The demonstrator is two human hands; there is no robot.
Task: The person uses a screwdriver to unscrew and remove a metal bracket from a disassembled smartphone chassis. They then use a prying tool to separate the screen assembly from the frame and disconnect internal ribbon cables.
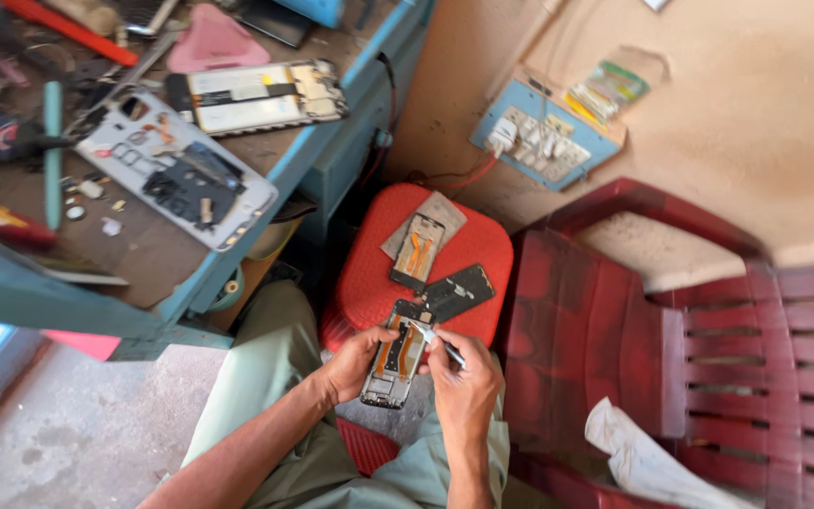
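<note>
Over the person's lap, just before the red stool [369,273], the left hand [355,363] grips the opened phone [396,356] by its edge while the right hand [463,377] pinches thin tweezers [437,344] against its top

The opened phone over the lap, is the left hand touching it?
Touching: the head view shows the left hand holding the opened phone along its left edge.
</note>
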